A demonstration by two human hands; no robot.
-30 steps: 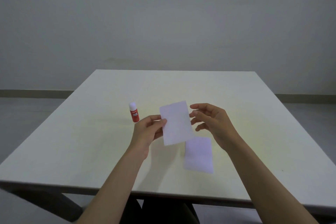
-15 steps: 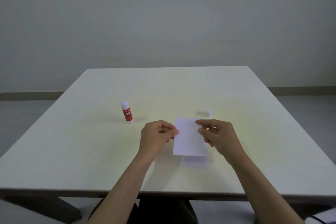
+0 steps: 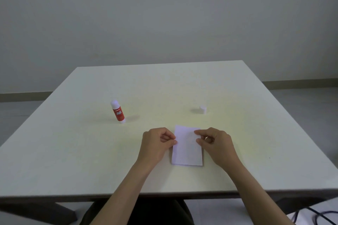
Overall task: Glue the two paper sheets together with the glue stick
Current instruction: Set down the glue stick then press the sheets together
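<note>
Head view is showing the top paper sheet lying on the table, seemingly being squared over the second, of which only a sliver may be peeking out beneath. The left hand and right hand are pinching its side edges, fingers curled, wrists low. The glue stick is standing upright well to the left, its cap apart.

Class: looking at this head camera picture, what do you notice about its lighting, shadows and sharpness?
Head view: dim, even light with a yellowish patch on the table; faint shadows stretch sideways from the glue stick and small cap; the white paper looks washed out, the stick's label slightly soft.
</note>
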